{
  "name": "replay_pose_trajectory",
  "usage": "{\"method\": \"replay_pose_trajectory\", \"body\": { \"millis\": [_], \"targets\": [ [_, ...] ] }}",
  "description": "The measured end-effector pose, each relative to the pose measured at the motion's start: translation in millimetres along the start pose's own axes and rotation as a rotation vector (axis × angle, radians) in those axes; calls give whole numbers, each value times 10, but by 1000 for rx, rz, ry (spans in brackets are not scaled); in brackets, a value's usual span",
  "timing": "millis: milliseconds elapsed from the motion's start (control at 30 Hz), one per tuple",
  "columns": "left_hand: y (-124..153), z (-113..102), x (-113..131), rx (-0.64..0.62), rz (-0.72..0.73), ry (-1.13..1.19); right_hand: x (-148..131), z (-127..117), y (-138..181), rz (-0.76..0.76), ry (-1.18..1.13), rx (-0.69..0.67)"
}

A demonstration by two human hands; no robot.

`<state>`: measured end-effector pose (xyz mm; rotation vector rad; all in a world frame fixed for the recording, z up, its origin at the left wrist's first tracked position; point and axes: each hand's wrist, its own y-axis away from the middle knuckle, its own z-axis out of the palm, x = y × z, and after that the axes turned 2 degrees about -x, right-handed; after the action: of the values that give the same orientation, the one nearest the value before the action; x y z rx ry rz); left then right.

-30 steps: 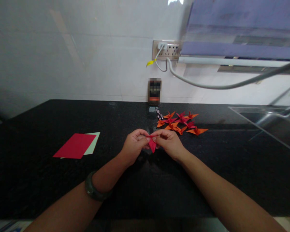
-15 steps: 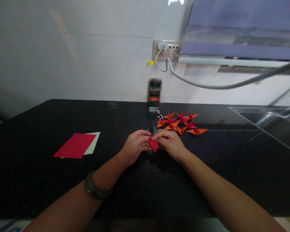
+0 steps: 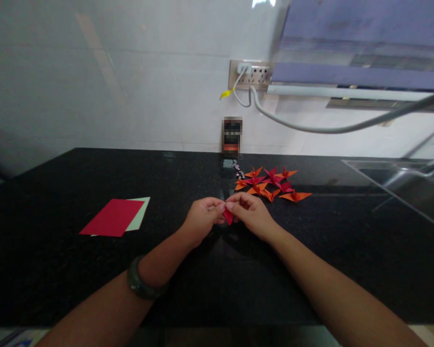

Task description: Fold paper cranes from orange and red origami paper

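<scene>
As seen from the head camera, both hands meet above the middle of the black counter (image 3: 58,270). The left hand (image 3: 202,219) and the right hand (image 3: 251,217) each pinch a small folded piece of red paper (image 3: 228,217) between thumb and fingertips. Both grips are clenched on the paper, and the two thumbs nearly touch over its top edge. The paper hangs point down between the hands; whether its tip touches the counter cannot be told. A dark green bangle (image 3: 141,285) sits on the left wrist. Well apart to the left of the hands, a flat red sheet (image 3: 112,218) lies on the counter, overlapping a pale green sheet (image 3: 142,217) whose right edge shows from beneath. Near the right hand, on its far side, a cluster of folded orange and red paper figures (image 3: 271,184) lies on the counter. Behind the cluster, a small pixelated object (image 3: 232,136) stands against the white wall. Higher on the wall, a socket strip (image 3: 251,74) carries a white plug, and a grey cable (image 3: 311,127) runs off to the right. A steel sink (image 3: 401,180) is set into the counter at far right.
</scene>
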<state>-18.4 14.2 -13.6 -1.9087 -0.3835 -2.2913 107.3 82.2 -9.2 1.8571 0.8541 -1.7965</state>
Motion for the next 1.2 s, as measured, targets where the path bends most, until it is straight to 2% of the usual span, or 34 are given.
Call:
{"method": "replay_pose_trajectory", "body": {
  "millis": [133,300,533,733,1000,1200],
  "targets": [
    [-2,0,3,28,26,-40,25,-3,-24,42,80,39],
    [-8,-1,10,58,47,-72,36,8,-29,108,39,75],
    [19,31,49,69,62,-87,45,-3,-21,24,92,41],
    [41,17,59,13,88,-88,14,-26,-4,1,43,18],
    [45,-59,46,-108,204,-57,-86,-44,53,-87,-73,-17],
    [30,-61,10,-141,159,24,-70,-30,44,-80,-74,-41]
  ]
}}
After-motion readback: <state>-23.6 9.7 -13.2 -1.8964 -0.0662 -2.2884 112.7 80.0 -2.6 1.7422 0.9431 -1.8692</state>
